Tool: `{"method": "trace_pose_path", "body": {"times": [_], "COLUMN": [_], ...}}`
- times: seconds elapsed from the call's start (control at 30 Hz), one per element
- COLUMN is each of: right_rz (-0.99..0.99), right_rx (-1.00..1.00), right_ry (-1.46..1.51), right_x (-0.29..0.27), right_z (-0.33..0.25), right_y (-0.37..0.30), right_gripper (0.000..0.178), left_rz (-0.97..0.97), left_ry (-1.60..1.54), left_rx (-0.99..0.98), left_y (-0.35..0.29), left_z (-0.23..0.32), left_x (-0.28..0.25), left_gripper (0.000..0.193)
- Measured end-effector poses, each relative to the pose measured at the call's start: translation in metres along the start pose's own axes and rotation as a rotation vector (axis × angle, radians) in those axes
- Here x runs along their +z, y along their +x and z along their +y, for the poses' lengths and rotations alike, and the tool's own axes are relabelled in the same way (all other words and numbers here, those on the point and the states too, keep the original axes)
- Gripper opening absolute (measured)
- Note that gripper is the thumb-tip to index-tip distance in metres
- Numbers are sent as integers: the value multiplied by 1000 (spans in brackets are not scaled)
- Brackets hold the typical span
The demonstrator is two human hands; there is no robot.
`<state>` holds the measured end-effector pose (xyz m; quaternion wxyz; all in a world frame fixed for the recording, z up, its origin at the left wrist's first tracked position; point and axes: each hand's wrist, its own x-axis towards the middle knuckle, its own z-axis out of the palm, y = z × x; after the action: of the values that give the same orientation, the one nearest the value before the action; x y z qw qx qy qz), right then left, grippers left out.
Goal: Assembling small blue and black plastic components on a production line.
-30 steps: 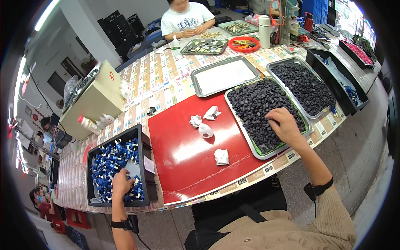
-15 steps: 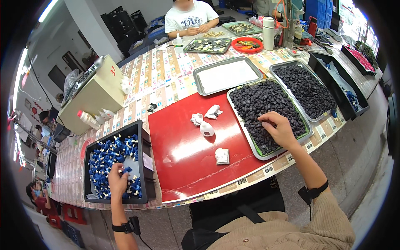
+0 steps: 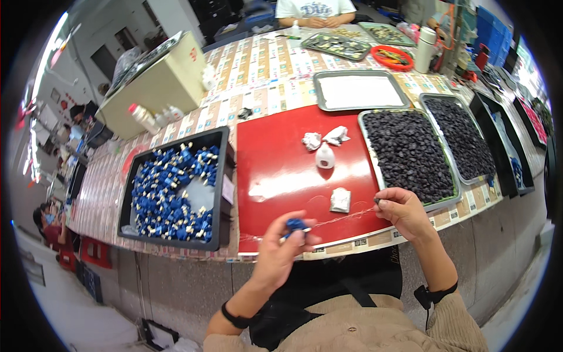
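Over the near edge of the red mat (image 3: 275,152), my left hand (image 3: 274,258) is closed around a small blue plastic piece (image 3: 296,224) with pale ends. Between the thumb and fingertips of my right hand (image 3: 407,216) is a small dark lump (image 3: 378,201), pinched just off the near corner of a tray (image 3: 365,138) full of similar black pieces. To the left stands a black bin (image 3: 224,205) holding many blue pieces with cream tips. A white squeeze bottle (image 3: 324,157), crumpled white tissues (image 3: 336,136) and a folded white pad (image 3: 340,200) lie on the mat.
A second tray (image 3: 427,111) of black pieces and a long black bin (image 3: 498,141) stand at the right. Behind the mat sits a tray lined with white (image 3: 363,91). A beige box (image 3: 158,82) is at the back left. A person (image 3: 316,14) sits across the table.
My left hand has left the bin with a blue piece and moved right over the mat. My right hand has drawn back from the tray, holding a dark lump. The view has shifted.
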<state>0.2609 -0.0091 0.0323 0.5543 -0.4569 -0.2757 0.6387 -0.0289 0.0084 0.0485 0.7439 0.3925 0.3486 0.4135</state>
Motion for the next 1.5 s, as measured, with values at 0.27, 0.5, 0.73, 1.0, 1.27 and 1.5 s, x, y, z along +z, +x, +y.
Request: {"method": "trace_pose_path", "body": {"times": [0.27,0.5,0.73,1.0,1.27,1.5], "right_rz": [0,-4,-14,22,-30,-30], "right_rx": [13,-61,-135,-167,-180,-50], "right_ry": [-22,-297,-408,-628,-820,-873], "right_x": [19,28,39,53,60,64], "right_z": [7,9,14,-1,-8,-20], "right_y": [3,15,26,38,51,55], "right_gripper": [16,17,20,19,10,11], "left_rz": [-111,-108,-17,-23,-44,-63], "left_ry": [-212,-88,-177,-158,-328,-336], "left_rx": [-85,-79,-172,-142,-132,-128], "left_y": [8,4,-5,-11,-16,-17], "left_z": [-23,-35,-41,-43,-47,-53], "left_x": [19,11,4,0,-5,-8], "left_gripper": [37,36,35,37,38,37]}}
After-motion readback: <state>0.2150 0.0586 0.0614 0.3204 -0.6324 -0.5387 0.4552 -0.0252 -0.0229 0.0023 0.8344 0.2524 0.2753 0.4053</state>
